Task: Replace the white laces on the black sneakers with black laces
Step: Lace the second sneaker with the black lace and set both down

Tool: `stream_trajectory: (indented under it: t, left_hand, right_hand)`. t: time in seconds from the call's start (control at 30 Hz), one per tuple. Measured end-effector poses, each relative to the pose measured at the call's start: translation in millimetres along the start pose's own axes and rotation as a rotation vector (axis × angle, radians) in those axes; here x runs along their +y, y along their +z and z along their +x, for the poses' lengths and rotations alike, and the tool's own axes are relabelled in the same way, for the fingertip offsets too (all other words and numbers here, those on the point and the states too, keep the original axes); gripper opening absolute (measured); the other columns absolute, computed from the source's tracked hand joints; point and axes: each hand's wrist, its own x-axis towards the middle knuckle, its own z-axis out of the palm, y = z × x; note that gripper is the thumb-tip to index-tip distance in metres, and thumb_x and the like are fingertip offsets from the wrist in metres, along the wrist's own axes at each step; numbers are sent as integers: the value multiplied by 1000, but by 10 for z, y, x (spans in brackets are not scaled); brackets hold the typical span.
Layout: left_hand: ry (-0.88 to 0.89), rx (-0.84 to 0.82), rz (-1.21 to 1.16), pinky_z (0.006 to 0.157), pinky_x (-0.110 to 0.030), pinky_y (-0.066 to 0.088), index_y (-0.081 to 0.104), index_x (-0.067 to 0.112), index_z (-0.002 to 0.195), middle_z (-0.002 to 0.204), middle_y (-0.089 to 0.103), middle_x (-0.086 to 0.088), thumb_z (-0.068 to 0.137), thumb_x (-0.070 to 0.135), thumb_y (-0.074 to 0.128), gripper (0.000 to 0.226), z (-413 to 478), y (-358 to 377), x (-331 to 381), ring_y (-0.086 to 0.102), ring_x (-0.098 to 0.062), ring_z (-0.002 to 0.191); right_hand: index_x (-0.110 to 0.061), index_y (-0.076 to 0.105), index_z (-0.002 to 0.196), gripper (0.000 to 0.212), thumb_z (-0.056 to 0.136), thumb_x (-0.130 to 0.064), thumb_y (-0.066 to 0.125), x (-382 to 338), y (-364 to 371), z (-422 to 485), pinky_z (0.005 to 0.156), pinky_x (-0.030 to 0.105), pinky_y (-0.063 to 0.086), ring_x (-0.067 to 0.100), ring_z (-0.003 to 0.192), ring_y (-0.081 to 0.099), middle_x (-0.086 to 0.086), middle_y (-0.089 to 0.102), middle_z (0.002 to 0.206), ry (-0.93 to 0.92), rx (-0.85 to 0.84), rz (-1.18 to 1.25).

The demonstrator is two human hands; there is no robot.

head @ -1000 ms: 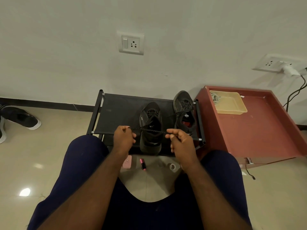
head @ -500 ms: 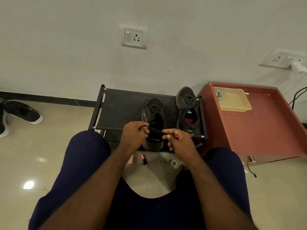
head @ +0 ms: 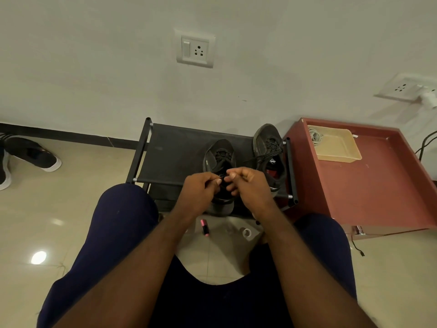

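Observation:
Two black sneakers stand on a low black rack [head: 170, 152]. The left sneaker [head: 218, 157] is right in front of me, the right sneaker [head: 269, 147] beside it carries a tied black lace [head: 272, 150]. My left hand [head: 198, 192] and my right hand [head: 248, 188] meet over the left sneaker. Both pinch a black lace [head: 222, 182] between thumb and fingers, fingertips almost touching. Most of that lace is hidden by my hands.
A red low table [head: 383, 185] stands to the right with a beige tray [head: 335, 145] holding white laces [head: 315, 136]. A pink tube [head: 204, 227] and a tape roll [head: 246, 232] lie on the floor by my knees. Another shoe [head: 33, 153] lies far left.
My hands held the lace stretched wide apart a second ago. They have come together over the left sneaker and now nearly touch.

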Motion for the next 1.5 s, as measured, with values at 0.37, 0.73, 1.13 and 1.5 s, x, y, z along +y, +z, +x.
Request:
stream_trajectory:
  t: [0.37, 0.73, 1.13, 1.5]
  left_hand:
    - [-243, 126, 19, 61, -12, 39, 71, 15, 93, 83, 68, 5, 93, 20, 62, 10, -70, 41, -163, 59, -3, 73]
    - [-6, 46, 227, 77, -29, 47, 72, 13, 93, 93, 64, -2, 91, 23, 64, 13, -83, 198, -99, 60, -16, 86]
    - [-71, -21, 558, 72, -27, 42, 69, 27, 110, 106, 62, 2, 97, 33, 56, 20, -133, 134, 14, 60, -17, 94]
    - [-618, -72, -534, 36, -17, 31, 62, 9, 86, 69, 55, -4, 96, 17, 62, 13, 27, -166, -121, 38, -4, 41]
  right_hand:
    - [-11, 67, 113, 21, 93, -11, 60, 372, 158, 611, 94, 44, 53, 24, 104, 65, 8, 71, 110, 100, 83, -459]
    - [-22, 66, 99, 15, 91, -10, 65, 624, 255, -17, 81, 36, 61, 13, 88, 71, -3, 72, 93, 135, 227, -6]
    - [-18, 72, 102, 12, 91, -16, 66, 643, 364, -83, 80, 40, 61, 9, 85, 70, -6, 73, 89, 80, 341, -22]
    - [-17, 70, 101, 10, 92, -19, 67, 493, 378, 95, 83, 38, 58, 13, 88, 67, -3, 71, 93, 58, 265, -167]
